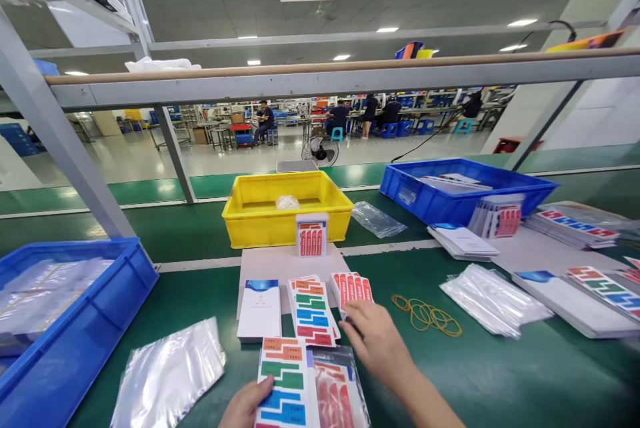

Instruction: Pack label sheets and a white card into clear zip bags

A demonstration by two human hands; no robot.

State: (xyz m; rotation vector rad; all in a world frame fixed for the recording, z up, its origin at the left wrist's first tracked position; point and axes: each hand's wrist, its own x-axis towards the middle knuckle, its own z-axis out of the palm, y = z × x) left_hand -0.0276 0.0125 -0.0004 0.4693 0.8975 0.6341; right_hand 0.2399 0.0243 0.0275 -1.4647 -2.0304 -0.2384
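My left hand (249,404) is closed on a label sheet (283,381) with orange, green, blue and red shapes, thumb on top. Beside and partly under it lies a clear plastic bag (340,388) with red-labelled sheets inside. At the near edge of a stack of red label sheets (351,287), my right hand (376,338) has its fingertips touching or just above the paper, thumb and forefinger apart. Between the hands, farther back, is a fanned stack of multicoloured label sheets (313,311). Left of that sits a pile of white booklets (259,313) with a blue top edge.
A yellow bin (287,235) stands behind, with a small upright label pack (313,235) before it. Blue bins stand at left (95,321) and back right (440,205). Plastic bags (170,375), rubber bands (425,315) and more bags (495,298) lie around. A metal frame spans overhead.
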